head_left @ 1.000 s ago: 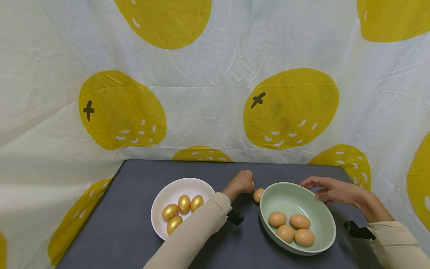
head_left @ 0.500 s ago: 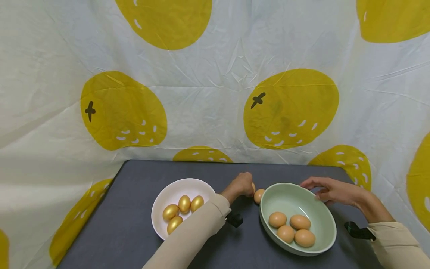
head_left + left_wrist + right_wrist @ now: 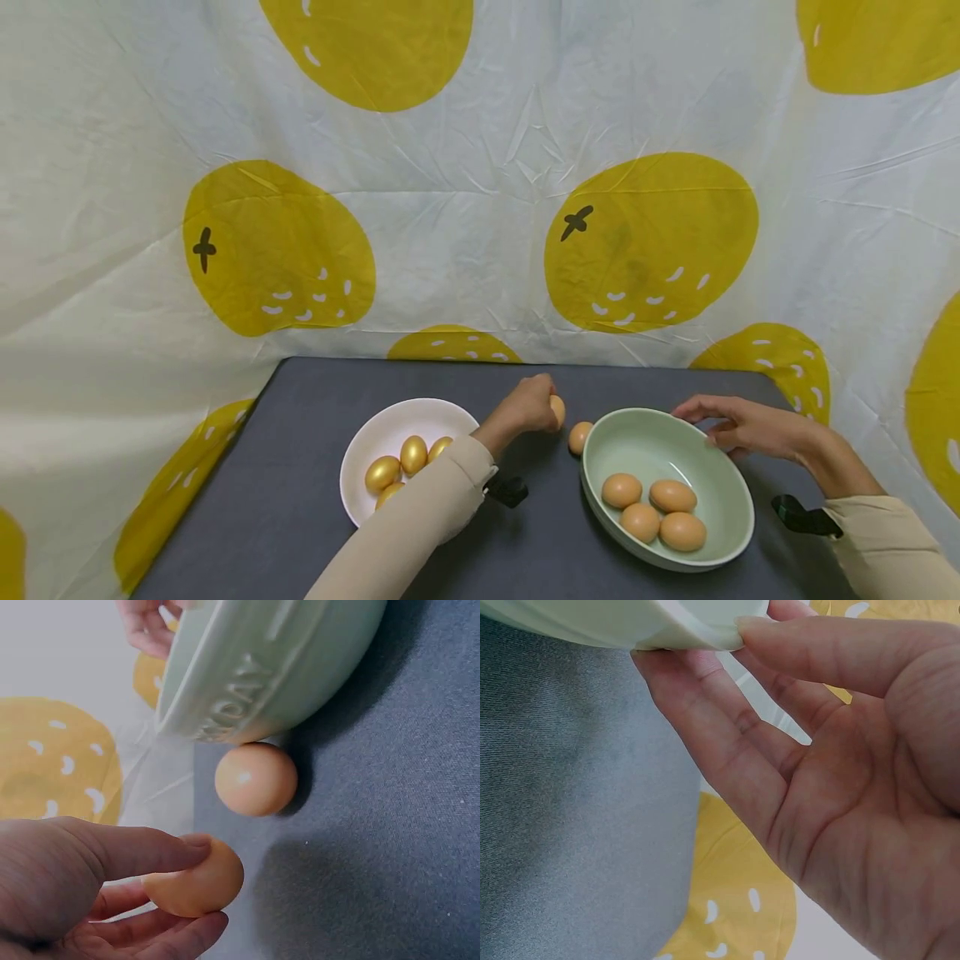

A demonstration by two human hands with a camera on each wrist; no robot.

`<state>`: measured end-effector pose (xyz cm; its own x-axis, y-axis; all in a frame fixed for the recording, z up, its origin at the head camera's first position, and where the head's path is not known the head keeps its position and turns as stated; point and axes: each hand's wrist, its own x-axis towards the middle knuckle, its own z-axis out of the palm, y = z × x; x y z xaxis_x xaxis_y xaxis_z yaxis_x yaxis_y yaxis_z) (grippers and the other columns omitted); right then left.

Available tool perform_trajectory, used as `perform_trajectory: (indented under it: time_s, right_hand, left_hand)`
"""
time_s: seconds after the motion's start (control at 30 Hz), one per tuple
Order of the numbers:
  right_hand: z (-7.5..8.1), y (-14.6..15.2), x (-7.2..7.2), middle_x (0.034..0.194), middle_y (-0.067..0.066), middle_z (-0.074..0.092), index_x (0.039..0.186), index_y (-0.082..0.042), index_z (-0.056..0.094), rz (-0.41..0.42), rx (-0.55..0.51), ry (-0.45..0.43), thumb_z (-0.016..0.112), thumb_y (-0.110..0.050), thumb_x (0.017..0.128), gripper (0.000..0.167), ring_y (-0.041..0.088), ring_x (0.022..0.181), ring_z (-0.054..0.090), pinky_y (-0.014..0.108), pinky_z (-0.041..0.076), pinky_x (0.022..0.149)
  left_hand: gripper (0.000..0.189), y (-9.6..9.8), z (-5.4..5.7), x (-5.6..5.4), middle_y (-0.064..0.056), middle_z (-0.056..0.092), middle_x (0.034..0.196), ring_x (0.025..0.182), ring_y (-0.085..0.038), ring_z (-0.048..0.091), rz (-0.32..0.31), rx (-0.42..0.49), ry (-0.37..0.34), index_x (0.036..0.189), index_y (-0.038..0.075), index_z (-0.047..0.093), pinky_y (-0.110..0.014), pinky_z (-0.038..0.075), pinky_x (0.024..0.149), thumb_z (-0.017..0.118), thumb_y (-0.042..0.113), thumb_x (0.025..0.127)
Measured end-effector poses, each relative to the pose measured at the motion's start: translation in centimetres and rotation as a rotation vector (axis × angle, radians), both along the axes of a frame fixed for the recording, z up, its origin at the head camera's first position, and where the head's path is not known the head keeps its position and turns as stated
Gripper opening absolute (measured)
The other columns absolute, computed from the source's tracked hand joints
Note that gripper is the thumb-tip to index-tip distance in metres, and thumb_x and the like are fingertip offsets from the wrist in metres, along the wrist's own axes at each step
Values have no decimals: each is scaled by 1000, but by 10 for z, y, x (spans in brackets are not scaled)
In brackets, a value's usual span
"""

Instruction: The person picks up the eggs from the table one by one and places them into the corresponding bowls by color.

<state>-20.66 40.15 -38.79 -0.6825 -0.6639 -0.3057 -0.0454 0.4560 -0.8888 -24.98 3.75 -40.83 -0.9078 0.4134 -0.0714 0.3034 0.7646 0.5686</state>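
My left hand (image 3: pixel 527 404) pinches a brown egg (image 3: pixel 196 879) between thumb and fingers, seen closely in the left wrist view. Another brown egg (image 3: pixel 579 437) lies on the table against the outer left side of a light green bowl (image 3: pixel 720 492). Inside that bowl are several brown eggs (image 3: pixel 682 531). At its far right rim my right hand (image 3: pixel 750 425) grips the bowl, the thumb on the rim and the fingers on its outer wall, as the right wrist view shows. The left forearm partly covers a white bowl (image 3: pixel 358 442) of golden eggs (image 3: pixel 413 455).
A dark grey cloth-covered table (image 3: pixel 300 417) carries both bowls. Behind it hangs a white curtain (image 3: pixel 457 250) printed with large yellow fruit shapes. A black strap piece (image 3: pixel 507 490) sticks out from the left wrist.
My left hand, holding the egg, has drawn up and to the left, away from the egg beside the green bowl. The right hand keeps its grip on the rim.
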Motion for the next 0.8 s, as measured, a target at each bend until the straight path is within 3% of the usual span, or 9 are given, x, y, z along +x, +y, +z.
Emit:
perform_trajectory:
  time_s: [0.3, 0.53, 0.8]
  right_hand:
    - [0, 0, -1, 140, 34, 46, 148, 4, 40, -2, 0, -3, 50, -1, 103, 46, 38, 107, 67, 47, 60, 81]
    - [0, 0, -2, 141, 33, 46, 148, 4, 39, 0, -7, -12, 50, -1, 103, 46, 38, 108, 66, 47, 60, 82]
    - [0, 1, -2, 140, 32, 47, 148, 6, 39, 13, -14, -10, 50, -1, 103, 46, 38, 107, 66, 48, 60, 81]
  left_hand:
    - [40, -14, 1, 3, -4, 65, 97, 79, -16, 52, -17, 72, 35, 107, 4, 67, -25, 44, 64, 84, 1, 70]
    - [42, -24, 7, 11, -5, 66, 106, 90, -16, 55, -25, 97, 57, 113, 5, 68, -26, 47, 75, 84, 5, 74]
    - [46, -28, 11, 22, -2, 67, 107, 90, -14, 58, 2, 159, 23, 119, 8, 65, -28, 49, 79, 84, 8, 77]
